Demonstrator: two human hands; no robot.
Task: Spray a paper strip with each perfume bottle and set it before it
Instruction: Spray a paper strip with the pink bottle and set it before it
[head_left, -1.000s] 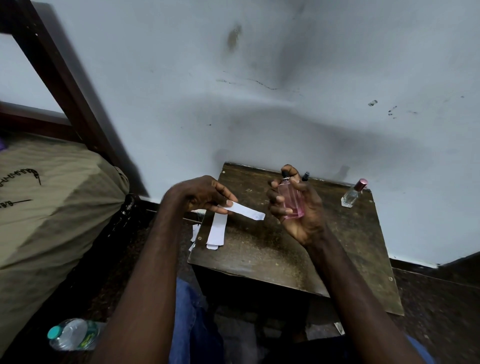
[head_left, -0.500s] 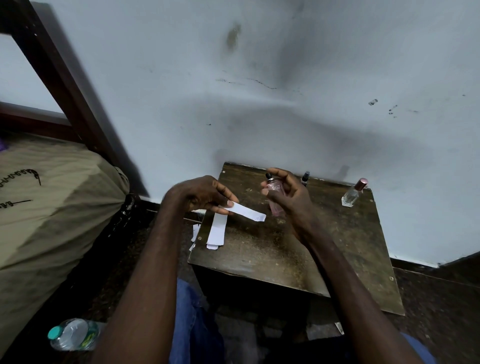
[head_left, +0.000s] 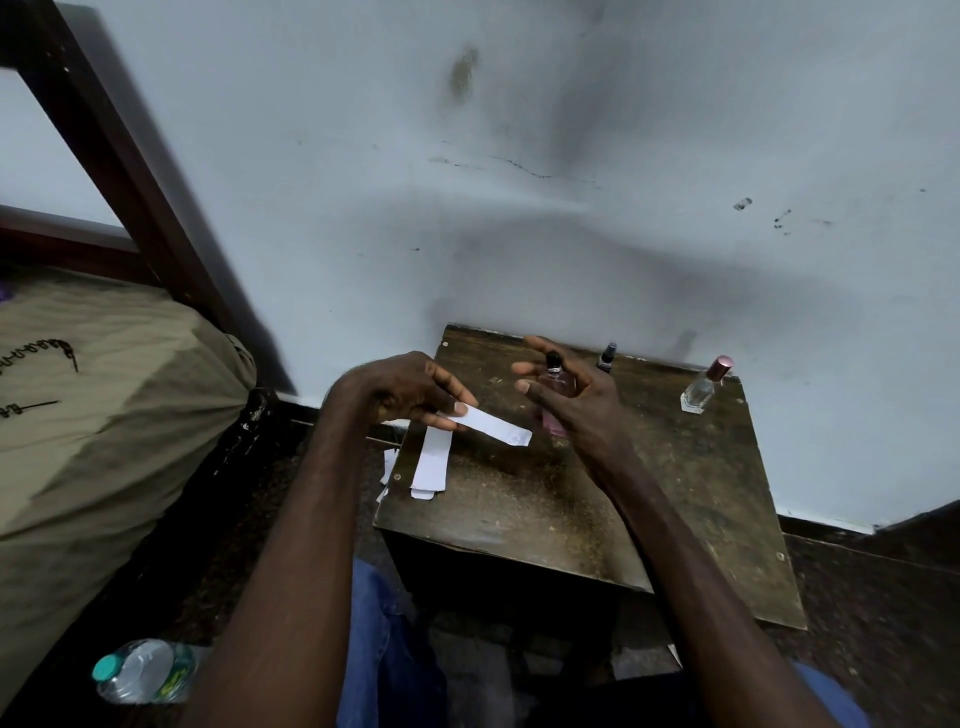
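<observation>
My left hand (head_left: 410, 389) pinches a white paper strip (head_left: 496, 427) by one end over the left part of the small wooden table (head_left: 519, 512). A pink perfume bottle (head_left: 557, 387) with a black spray top stands upright on the table, partly hidden behind my right hand (head_left: 571, 400). That hand's fingers are spread apart around the bottle and do not close on it. A small dark bottle (head_left: 607, 356) stands at the back edge. A clear bottle with a pink cap (head_left: 705, 387) stands at the back right.
Spare paper strips (head_left: 434, 462) lie stacked at the table's left edge, some hanging over it. The table stands against a white wall. An olive cloth bundle (head_left: 104, 415) and a dark wooden frame (head_left: 119, 156) are at left. A plastic water bottle (head_left: 143, 670) lies on the floor.
My right hand carried the pink bottle left and down to the table, then opened its fingers. My left hand with the strip stayed in place.
</observation>
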